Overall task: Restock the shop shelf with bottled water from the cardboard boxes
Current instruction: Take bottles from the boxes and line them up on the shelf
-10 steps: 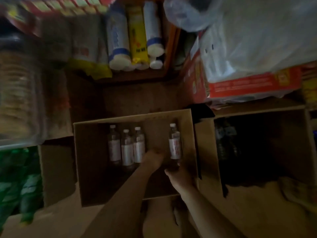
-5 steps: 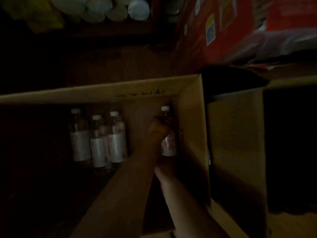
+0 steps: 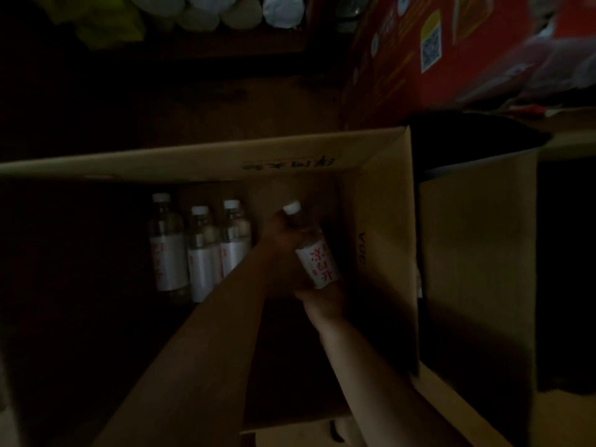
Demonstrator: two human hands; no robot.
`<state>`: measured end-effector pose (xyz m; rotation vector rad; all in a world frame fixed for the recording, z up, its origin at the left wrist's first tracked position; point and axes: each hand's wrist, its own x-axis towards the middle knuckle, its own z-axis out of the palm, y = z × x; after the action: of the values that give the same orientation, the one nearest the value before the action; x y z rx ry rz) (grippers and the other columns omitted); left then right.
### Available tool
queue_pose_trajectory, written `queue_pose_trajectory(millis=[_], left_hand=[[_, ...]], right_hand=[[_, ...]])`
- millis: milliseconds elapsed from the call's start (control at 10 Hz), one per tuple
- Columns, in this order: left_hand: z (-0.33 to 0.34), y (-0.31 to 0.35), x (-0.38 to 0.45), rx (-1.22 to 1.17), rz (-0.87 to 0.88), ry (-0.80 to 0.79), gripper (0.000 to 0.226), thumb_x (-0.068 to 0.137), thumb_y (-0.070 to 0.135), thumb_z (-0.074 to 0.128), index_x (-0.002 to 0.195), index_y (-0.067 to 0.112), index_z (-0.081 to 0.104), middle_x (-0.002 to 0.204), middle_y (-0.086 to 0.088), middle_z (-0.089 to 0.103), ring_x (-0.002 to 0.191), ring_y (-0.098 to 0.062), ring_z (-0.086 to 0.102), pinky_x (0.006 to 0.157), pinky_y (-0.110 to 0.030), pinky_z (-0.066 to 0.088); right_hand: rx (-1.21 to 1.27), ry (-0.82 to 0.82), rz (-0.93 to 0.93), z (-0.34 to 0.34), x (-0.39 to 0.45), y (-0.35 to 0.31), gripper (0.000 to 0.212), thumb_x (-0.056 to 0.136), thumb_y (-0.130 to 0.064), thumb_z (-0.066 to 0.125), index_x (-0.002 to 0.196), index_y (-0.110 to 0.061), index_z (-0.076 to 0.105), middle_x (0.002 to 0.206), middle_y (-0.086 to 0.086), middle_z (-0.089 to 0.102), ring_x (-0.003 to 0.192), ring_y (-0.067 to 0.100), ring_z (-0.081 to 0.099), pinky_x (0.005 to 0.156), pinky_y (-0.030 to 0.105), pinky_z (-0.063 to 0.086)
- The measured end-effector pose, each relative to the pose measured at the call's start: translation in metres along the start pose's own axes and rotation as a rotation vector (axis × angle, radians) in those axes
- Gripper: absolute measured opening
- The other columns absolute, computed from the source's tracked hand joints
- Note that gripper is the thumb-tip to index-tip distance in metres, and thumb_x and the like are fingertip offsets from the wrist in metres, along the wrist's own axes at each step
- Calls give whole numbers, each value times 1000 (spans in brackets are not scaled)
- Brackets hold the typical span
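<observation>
- Since half a second ago, the clear white-capped plastic water bottle (image 3: pixel 309 246) has tilted away from the box wall.
- The left hand (image 3: pixel 280 240) grips its neck; the right hand (image 3: pixel 322 295) cups its base.
- It hangs inside the open brown cardboard box (image 3: pixel 380 195), apart from three upright bottles (image 3: pixel 200 246).
- Its white label bears red Chinese characters.

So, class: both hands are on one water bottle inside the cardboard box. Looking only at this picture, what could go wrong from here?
1. The held bottle is tilted, with the left hand near its neck and the right hand under its base; it may slip on lifting.
2. The left forearm passes close beside the three standing bottles; a sideways move could topple them.
3. The cardboard box is dim inside, so grip and clearance are hard to judge.
</observation>
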<state>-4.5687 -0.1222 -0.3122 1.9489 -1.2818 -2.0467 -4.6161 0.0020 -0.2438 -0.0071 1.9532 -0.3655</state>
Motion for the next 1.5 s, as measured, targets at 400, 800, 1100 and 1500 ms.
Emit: queue_pose_trajectory(millis=[400, 800, 1100, 1500], left_hand=[[-100, 85, -171, 28, 78, -60, 45, 71, 16, 82, 110, 13, 61, 104, 4, 69, 95, -8, 66, 79, -19, 55], [-183, 267, -338, -21, 282, -18, 37, 72, 8, 80, 106, 7, 66, 94, -3, 72, 76, -7, 70, 64, -21, 57], [-204, 404, -469, 10, 571, 43, 24, 64, 23, 86, 83, 27, 73, 77, 11, 74, 78, -3, 70, 75, -24, 56], [-117, 571, -658, 66, 926, -163, 21, 69, 20, 83, 77, 31, 68, 75, 14, 72, 74, -3, 68, 73, -26, 54]], right_hand=[[-141, -214, -66, -39, -118, -47, 116, 56, -13, 89, 149, -21, 20, 144, 4, 43, 133, 24, 42, 108, 43, 38], [56, -454, -379, -109, -291, -150, 64, 68, -1, 82, 114, -19, 41, 112, 7, 58, 91, 15, 64, 56, 17, 51], [259, -501, -525, -177, -436, -229, 60, 68, -13, 81, 117, -11, 48, 106, 9, 67, 81, 12, 72, 61, 23, 55], [477, -151, -852, -327, -622, -244, 54, 65, -23, 84, 111, -23, 56, 108, 3, 69, 93, 21, 70, 86, 43, 56]])
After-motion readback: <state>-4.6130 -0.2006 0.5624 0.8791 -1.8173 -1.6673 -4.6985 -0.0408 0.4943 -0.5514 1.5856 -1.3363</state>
